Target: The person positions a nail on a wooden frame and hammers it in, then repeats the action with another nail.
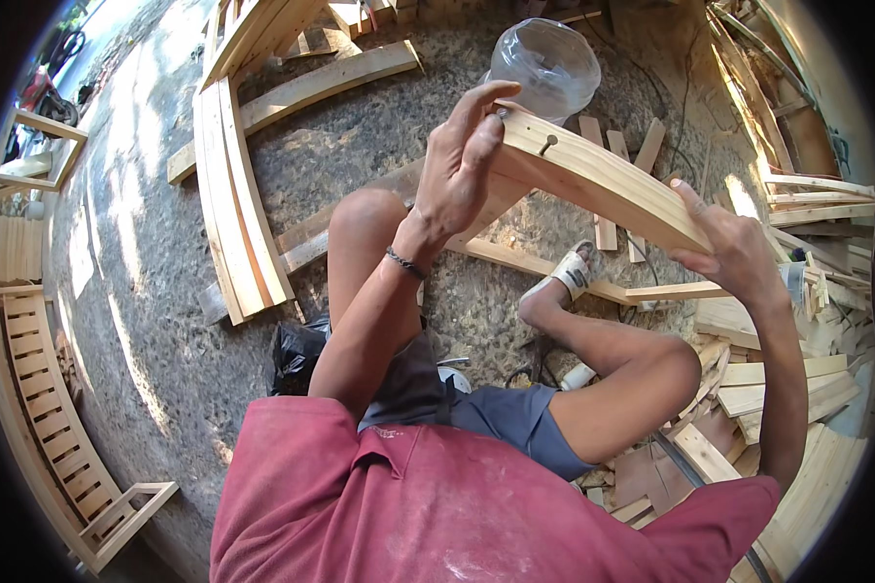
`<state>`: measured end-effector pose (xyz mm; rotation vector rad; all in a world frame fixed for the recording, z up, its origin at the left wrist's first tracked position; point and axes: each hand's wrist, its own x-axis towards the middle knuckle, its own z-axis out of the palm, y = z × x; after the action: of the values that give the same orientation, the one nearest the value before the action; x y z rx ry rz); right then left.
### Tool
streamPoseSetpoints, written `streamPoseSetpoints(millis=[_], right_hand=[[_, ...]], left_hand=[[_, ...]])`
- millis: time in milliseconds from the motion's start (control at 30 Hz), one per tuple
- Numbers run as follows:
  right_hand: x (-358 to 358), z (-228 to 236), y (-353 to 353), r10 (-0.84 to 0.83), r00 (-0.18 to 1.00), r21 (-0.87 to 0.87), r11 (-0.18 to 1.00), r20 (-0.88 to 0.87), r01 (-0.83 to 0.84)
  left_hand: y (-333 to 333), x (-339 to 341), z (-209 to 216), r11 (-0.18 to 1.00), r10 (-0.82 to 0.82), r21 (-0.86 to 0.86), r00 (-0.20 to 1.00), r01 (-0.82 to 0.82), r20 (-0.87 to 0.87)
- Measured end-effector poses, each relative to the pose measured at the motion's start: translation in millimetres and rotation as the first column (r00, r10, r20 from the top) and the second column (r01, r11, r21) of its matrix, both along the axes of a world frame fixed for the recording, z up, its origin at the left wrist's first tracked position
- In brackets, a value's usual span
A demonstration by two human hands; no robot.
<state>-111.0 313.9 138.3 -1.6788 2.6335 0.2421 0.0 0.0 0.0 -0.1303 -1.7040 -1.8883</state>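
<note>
A pale wooden board (603, 173) with a keyhole-shaped slot near its left end is raised in front of me, slanting down to the right. My left hand (462, 160) grips that left end, with the thumb and fingers at its edge. Closed around the opposite end is my right hand (734, 243), its thumb along the top edge and fingers beneath. Another wooden piece shows behind the board near my left hand; whether the two are joined I cannot tell.
A clear plastic container (546, 70) stands beyond the board. Curved wooden pieces (231, 204) lie on the ground to the left. A slatted wooden frame (53, 389) is at the far left. Offcuts (787, 384) are heaped at right, and a black plastic bag (297, 358) sits by my leg.
</note>
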Motion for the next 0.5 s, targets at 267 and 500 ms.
streamPoseSetpoints(millis=[267, 500], right_hand=[[-0.8, -6.6, 3.6, 0.020, 0.999, -0.028, 0.999, 0.029, -0.020], [-3.3, -12.2, 6.2, 0.007, 1.000, -0.042, 0.999, 0.011, -0.007]], left_hand=[[6.8, -0.1, -7.7, 0.980, 0.080, -0.177, 0.996, -0.086, -0.044], [7.1, -7.6, -8.8, 0.982, 0.077, -0.162, 0.992, -0.092, -0.096]])
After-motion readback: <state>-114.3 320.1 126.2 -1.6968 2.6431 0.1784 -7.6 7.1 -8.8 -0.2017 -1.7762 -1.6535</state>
